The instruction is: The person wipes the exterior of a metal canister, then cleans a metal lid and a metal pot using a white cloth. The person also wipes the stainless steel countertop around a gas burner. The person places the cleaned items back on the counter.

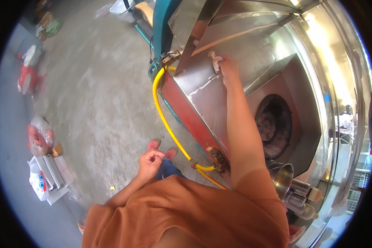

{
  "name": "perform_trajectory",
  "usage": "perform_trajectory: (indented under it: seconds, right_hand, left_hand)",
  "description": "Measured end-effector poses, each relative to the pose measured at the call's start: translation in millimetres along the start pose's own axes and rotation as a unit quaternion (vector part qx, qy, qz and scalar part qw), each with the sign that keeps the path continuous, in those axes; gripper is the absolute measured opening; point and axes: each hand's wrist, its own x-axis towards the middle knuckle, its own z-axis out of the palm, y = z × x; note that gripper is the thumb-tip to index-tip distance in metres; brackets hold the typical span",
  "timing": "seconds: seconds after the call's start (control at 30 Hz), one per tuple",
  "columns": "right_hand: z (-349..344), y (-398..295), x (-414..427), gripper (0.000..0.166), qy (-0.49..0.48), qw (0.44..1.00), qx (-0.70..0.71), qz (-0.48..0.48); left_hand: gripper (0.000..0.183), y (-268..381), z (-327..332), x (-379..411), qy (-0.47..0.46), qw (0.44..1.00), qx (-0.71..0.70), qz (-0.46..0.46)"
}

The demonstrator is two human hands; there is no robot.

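Note:
My right hand (229, 69) reaches out over a stainless steel counter (209, 93) and grips a crumpled whitish cloth or paper (216, 63), which hangs close to the metal surface. Whether it touches the metal cannot be told. My left hand (150, 162) is held in front of my body, above my shoes, with its fingers curled and nothing visible in them. To the right of my right forearm a round black wok burner (274, 125) is set into the cooking station, with a raised metal guard (310, 136) around it.
A yellow gas hose (165, 119) curves beside the counter's red side panel (186, 116). A metal pot (283, 178) and several jars (297, 187) stand near my right elbow. A white bin (123, 11), plastic bags (40, 136) and white trays (54, 176) are on the left.

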Motion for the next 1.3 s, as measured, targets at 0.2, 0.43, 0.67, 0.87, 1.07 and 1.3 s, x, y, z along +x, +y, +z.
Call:
perform_trajectory:
  seconds: [0.2, 0.43, 0.67, 0.87, 1.07, 1.3]
  right_hand:
    - [29, -20, 8, 0.013, 0.000, 0.926, -0.367, -0.081]
    - [110, 1, -98, 0.014, -0.081, 0.889, -0.400, -0.207]
    - [124, -2, -121, 0.016, -0.059, 0.996, -0.012, -0.062]
    - [-11, -17, -36, 0.009, 0.232, 0.931, -0.278, 0.041]
    - [27, 28, -68, 0.012, 0.100, 0.892, -0.405, -0.174]
    - [137, 3, -150, 0.012, -0.081, 0.985, 0.103, 0.109]
  left_hand:
    - [0.013, 8, -15, 14, 0.006, 1.000, -0.008, -0.023]
    - [0.012, 9, -34, 29, -0.014, 1.000, 0.004, -0.014]
    - [0.010, 22, -48, 37, -0.003, 0.999, 0.030, -0.042]
    - [0.010, 18, -49, 37, -0.007, 0.997, 0.043, -0.064]
    - [0.011, 28, -32, 42, -0.027, 0.998, 0.019, -0.060]
    - [0.008, 47, -30, 50, -0.032, 0.997, 0.061, -0.038]
